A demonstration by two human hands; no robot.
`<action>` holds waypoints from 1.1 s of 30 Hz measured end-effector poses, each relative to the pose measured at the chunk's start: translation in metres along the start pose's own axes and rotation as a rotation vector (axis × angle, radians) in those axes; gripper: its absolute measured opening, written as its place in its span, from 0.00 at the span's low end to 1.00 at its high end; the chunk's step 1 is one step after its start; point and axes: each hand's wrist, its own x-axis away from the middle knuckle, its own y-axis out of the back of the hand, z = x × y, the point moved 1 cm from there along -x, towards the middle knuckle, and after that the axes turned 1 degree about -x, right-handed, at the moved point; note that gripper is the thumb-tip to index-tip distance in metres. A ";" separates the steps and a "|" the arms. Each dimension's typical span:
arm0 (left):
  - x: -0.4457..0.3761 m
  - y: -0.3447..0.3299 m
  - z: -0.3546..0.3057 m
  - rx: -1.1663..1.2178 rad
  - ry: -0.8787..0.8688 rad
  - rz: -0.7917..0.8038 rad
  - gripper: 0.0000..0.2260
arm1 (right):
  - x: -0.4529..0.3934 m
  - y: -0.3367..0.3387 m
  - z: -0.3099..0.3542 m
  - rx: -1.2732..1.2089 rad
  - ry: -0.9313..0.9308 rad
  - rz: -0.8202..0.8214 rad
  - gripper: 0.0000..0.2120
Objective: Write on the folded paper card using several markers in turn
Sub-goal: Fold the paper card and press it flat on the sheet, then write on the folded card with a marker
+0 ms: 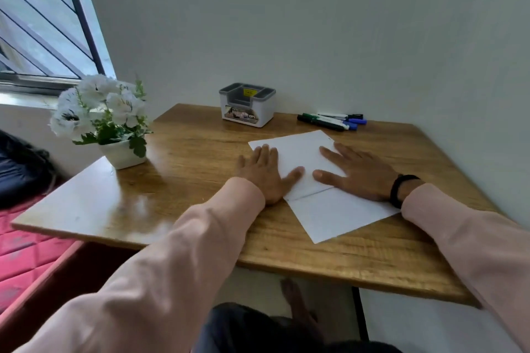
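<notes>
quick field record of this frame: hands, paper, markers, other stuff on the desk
left hand: flat, palm down on the paper's left edge, holds nothing
right hand: flat on the paper, holds nothing
paper: white, folded, crease visible between the hands
markers: capped, lying by the wall, untouched
organizer: grey-white, looks empty, at the back
flower pot: white, left side
table: wooden

the only lettering sits on the white-and-grey desk organiser (pixel 247 104) at about 12 o'clock on the table. a printed label across its front face shows what look like the letters "opl" at its right end; the rest of that label is too blurred to read. a small yellow sticker inside the organiser's back compartment carries dark marks that cannot be made out. nothing legible shows on the markers (pixel 332 120) at 1 o'clock, nor on the paper card (pixel 304 157).
</notes>
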 end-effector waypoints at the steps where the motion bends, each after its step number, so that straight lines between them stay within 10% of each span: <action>1: -0.012 0.004 0.006 0.010 0.048 -0.009 0.40 | -0.003 0.003 -0.006 0.005 0.033 0.001 0.52; 9: -0.092 0.019 -0.002 0.212 -0.383 -0.257 0.26 | -0.006 0.021 -0.032 -0.240 0.246 -0.190 0.36; 14: -0.095 0.015 0.002 0.395 -0.451 -0.292 0.17 | -0.051 0.065 -0.034 -0.665 -0.070 -0.320 0.28; 20: -0.092 0.022 0.011 0.570 -0.355 -0.449 0.20 | -0.135 0.098 -0.013 -0.070 -0.082 -0.318 0.11; 29: -0.098 0.023 0.013 0.688 -0.272 -0.487 0.13 | -0.165 0.063 -0.015 -0.031 -0.124 -0.319 0.10; 33: -0.092 0.029 0.013 0.502 -0.315 -0.726 0.38 | -0.137 0.063 -0.004 -0.233 0.025 -0.505 0.05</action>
